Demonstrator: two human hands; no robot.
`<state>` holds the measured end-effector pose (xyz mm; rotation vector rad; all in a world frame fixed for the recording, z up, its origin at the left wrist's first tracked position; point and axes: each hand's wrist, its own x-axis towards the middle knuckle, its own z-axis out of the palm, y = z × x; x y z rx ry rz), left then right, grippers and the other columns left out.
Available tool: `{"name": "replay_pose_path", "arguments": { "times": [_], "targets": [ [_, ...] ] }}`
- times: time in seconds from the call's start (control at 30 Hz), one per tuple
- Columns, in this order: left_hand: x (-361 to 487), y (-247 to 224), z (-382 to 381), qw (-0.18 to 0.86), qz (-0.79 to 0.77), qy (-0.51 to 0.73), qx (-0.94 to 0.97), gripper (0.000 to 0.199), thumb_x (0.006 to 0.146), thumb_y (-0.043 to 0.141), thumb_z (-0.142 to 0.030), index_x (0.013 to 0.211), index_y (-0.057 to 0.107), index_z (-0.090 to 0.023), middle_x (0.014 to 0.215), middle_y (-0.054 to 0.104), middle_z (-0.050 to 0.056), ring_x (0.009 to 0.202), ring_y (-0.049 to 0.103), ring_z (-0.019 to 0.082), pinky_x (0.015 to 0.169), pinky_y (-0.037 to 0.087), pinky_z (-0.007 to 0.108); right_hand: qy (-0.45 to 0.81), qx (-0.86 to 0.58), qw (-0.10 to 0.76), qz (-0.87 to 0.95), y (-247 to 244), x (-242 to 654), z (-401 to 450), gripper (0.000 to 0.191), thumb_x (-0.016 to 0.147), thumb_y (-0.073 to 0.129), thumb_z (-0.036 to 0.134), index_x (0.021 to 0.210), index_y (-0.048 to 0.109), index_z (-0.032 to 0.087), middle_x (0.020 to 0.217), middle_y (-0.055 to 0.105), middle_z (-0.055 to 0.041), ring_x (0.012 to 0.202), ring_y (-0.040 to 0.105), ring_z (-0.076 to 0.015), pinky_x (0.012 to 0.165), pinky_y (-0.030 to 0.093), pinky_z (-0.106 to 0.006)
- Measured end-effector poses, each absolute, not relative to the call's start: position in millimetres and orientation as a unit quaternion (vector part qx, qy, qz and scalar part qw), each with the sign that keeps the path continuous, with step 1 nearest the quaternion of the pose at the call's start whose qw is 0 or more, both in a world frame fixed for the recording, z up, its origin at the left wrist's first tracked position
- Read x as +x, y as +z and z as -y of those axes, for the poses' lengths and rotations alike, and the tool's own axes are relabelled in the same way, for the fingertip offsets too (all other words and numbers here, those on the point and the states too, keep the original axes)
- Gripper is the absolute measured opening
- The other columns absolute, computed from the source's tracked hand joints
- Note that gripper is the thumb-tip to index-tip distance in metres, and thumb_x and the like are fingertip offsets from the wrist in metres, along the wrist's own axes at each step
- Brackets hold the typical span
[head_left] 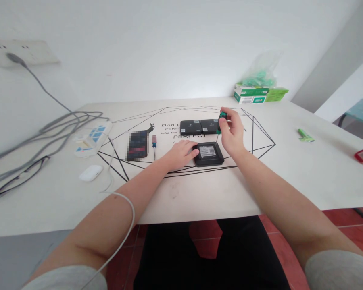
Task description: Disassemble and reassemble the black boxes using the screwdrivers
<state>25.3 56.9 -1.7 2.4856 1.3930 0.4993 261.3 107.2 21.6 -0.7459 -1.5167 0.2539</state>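
A square black case [208,162] with a white label lies on the white table. My left hand [183,154] rests at its left edge, fingers spread, thumb on the rim. My right hand [232,131] is closed around the green and black handle of a screwdriver [222,117], held upright. The screwdriver's thin shaft points down to the upper right part of the case. Just behind lie two flat black boxes side by side, the left box [190,127] and the right box [208,126]. A second screwdriver [154,141] lies left of my left hand.
A pixelated dark object [137,145], a white earphone case [91,172], glasses [19,177], a power strip [92,139] and grey cables [48,131] are on the left. Green and white boxes [251,93] stand at the back right. A white cable crosses my left forearm.
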Motion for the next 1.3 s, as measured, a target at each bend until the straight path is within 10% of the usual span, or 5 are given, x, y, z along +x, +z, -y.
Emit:
{"name": "replay_pose_path", "arguments": {
  "times": [0.37, 0.6, 0.87, 1.3],
  "targets": [
    [26.0, -0.7, -53.9, 0.147, -0.474, 0.168, 0.852, 0.065, 0.106, 0.038, -0.061, 0.151, 0.054, -0.017, 0.154, 0.059, 0.019, 0.144, 0.052, 0.035, 0.124, 0.039, 0.054, 0.105, -0.34, 0.655, 0.667, 13.3, 262.3, -114.3, 0.048, 0.097, 0.059, 0.038, 0.144, 0.052, 0.029, 0.121, 0.066, -0.0085, 0.097, 0.065, -0.0221, 0.093, 0.06, -0.047],
    [31.1, 3.9, -43.8, 0.189, -0.496, 0.044, 0.847, 0.131, 0.082, 0.056, -0.091, 0.173, 0.01, -0.009, 0.181, 0.005, 0.021, 0.168, 0.008, 0.042, 0.136, 0.013, 0.055, 0.094, -0.351, 0.654, 0.664, 18.6, 262.1, -111.3, 0.037, 0.098, 0.059, 0.04, 0.132, 0.062, 0.026, 0.125, 0.065, -0.0103, 0.107, 0.064, -0.0246, 0.09, 0.061, -0.045],
    [31.9, 6.3, -42.8, 0.189, -0.498, 0.035, 0.846, 0.132, 0.082, 0.052, -0.093, 0.174, 0.006, -0.01, 0.181, 0.004, 0.022, 0.168, 0.007, 0.042, 0.136, 0.013, 0.056, 0.051, -0.358, 0.657, 0.662, 16.7, 260.4, -113.1, 0.049, 0.088, 0.073, 0.035, 0.133, 0.057, 0.028, 0.112, 0.062, -0.0063, 0.087, 0.061, -0.0195, 0.08, 0.061, -0.042],
    [32.2, 4.2, -44.2, 0.185, -0.495, 0.034, 0.848, 0.131, 0.083, 0.052, -0.092, 0.174, 0.008, -0.009, 0.18, 0.005, 0.022, 0.168, 0.009, 0.042, 0.135, 0.014, 0.056, 0.122, -0.354, 0.662, 0.649, 17.4, 260.9, -111.1, 0.034, 0.098, 0.058, 0.034, 0.131, 0.058, 0.026, 0.122, 0.072, -0.0091, 0.111, 0.071, -0.0239, 0.094, 0.062, -0.047]
  ]
}}
